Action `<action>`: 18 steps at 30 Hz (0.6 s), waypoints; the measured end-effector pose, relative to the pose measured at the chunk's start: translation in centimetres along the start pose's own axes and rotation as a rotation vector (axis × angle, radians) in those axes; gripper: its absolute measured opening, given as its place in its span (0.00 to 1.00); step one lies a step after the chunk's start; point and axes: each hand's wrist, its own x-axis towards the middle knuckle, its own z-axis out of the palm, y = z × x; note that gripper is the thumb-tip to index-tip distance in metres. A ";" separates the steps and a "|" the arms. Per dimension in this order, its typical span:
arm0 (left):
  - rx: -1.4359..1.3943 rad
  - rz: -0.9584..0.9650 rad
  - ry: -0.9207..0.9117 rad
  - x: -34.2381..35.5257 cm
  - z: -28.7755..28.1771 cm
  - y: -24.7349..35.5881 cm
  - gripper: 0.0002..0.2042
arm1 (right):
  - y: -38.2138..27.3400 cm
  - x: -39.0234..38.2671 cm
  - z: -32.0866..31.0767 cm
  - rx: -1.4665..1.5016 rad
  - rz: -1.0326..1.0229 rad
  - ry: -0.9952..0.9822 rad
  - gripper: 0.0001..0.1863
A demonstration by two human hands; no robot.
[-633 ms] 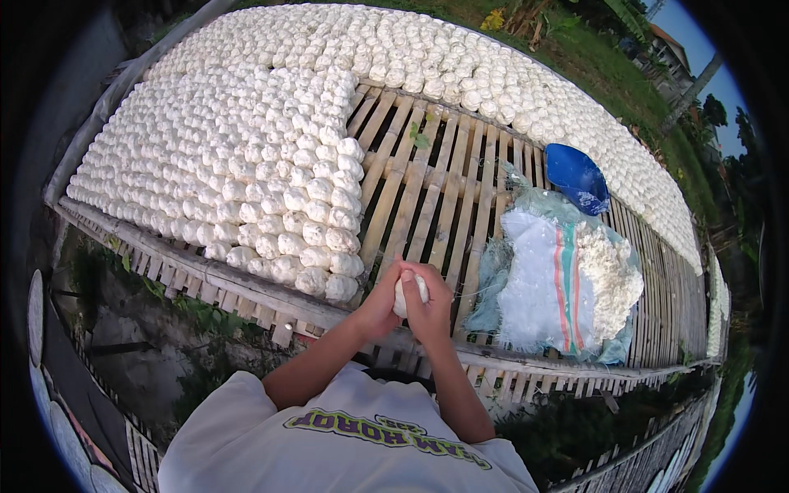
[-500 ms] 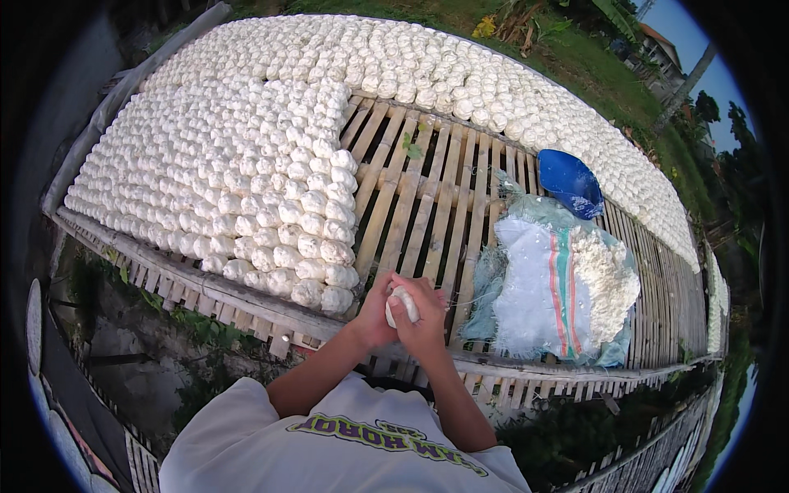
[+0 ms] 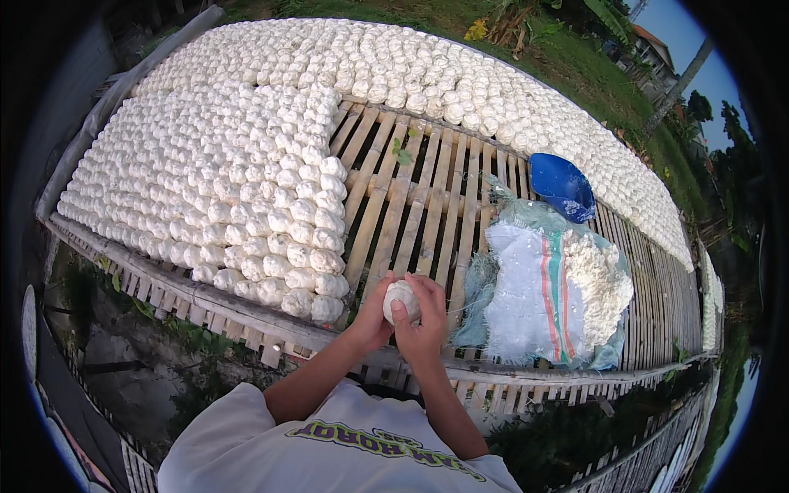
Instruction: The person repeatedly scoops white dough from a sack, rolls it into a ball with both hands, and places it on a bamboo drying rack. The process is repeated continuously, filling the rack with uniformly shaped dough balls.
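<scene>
A round white ball of moist, doughy mash sits between my two hands, above the near edge of a bamboo slat rack. My left hand cups it from the left. My right hand wraps its other side, the thumb lying across the front. To the left, packed rows of similar white balls cover the rack. On the right lies a white woven sack with coloured stripes, holding a heap of loose white crumbly mash. A blue plastic scoop rests beyond the sack.
Another wide band of white balls curves along the far side. A bamboo rail bounds the rack's near edge. A small green leaf lies on the slats. Grass and a house appear behind.
The ball has turned in my hands, and more of its rounded top shows. My fingers have shifted around it. The whole view has moved slightly.
</scene>
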 end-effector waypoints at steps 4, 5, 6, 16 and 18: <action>-0.138 -0.077 -0.020 0.2 -0.3 0.2 0.27 | 0.5 0.4 0.1 0.163 0.316 -0.152 0.24; -0.199 -0.062 -0.015 0.1 -0.3 0.1 0.28 | 0.7 0.4 0.3 0.197 0.321 -0.140 0.24; -0.242 -0.072 0.037 0.0 -0.3 0.1 0.28 | 0.7 0.3 0.5 0.272 0.347 -0.076 0.24; -0.284 -0.135 -0.047 -0.4 -2.0 1.0 0.30 | 0.3 0.7 1.7 0.117 0.128 -0.264 0.27; -0.303 -0.152 -0.106 -0.1 -2.8 1.3 0.31 | 0.4 1.6 1.7 0.098 0.140 -0.400 0.28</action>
